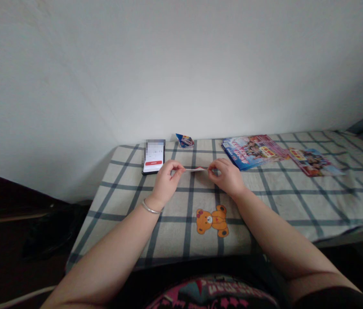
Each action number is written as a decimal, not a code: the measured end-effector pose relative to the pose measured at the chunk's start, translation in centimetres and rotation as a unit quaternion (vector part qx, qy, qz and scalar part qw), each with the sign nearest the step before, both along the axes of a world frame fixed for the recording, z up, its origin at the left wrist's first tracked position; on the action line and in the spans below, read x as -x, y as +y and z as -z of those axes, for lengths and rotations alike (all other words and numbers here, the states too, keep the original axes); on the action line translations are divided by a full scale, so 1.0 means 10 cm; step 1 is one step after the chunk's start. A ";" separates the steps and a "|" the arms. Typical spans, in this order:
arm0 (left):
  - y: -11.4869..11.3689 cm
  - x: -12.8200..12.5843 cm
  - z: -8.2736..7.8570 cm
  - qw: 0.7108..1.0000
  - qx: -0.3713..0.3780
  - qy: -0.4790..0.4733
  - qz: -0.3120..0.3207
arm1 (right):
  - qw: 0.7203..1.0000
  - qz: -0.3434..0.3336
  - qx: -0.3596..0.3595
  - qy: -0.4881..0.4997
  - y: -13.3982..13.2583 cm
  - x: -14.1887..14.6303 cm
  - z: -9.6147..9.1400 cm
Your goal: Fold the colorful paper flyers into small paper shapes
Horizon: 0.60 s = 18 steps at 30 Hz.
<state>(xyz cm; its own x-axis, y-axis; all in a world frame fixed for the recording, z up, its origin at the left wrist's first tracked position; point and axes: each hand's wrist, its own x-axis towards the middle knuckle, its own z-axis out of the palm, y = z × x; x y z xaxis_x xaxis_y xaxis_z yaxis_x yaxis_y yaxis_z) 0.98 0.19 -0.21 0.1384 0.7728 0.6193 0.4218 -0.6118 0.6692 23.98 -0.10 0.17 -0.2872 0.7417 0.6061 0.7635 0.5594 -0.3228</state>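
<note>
Between my two hands a thin piece of folded paper (196,169) is held nearly edge-on above the checked cloth, so little of its face shows. My left hand (167,180) pinches its left end between thumb and fingers; a silver bangle circles that wrist. The right end is pinched by my right hand (228,177). Just beyond my left hand lies a phone (154,156) with a lit screen, partly blurred. A small folded paper piece (185,140), blue and colourful, rests near the wall.
A stack of printed flyers (254,150) lies at the back right, with another flyer (315,162) beside it. The checked tablecloth (120,201) carries an orange bear picture (212,221) near the front. A white wall (181,64) borders the table's back. A dark bag-like shape (55,231) is at lower left.
</note>
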 end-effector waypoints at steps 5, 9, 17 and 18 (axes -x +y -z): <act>0.04 0.06 -0.01 0.996 0.044 -0.071 -0.041 | 0.999 0.026 0.027 0.003 0.02 -0.05 0.02; 0.04 0.13 -0.03 0.998 0.009 -0.029 -0.054 | 0.995 0.051 0.067 0.049 0.06 -0.10 0.04; -0.03 0.01 -0.03 0.989 -0.051 0.117 0.072 | 0.989 0.025 0.146 -0.001 -0.01 0.01 0.02; -0.03 0.00 -0.03 0.987 -0.053 0.133 0.078 | 0.989 0.020 0.144 -0.010 -0.01 0.02 0.02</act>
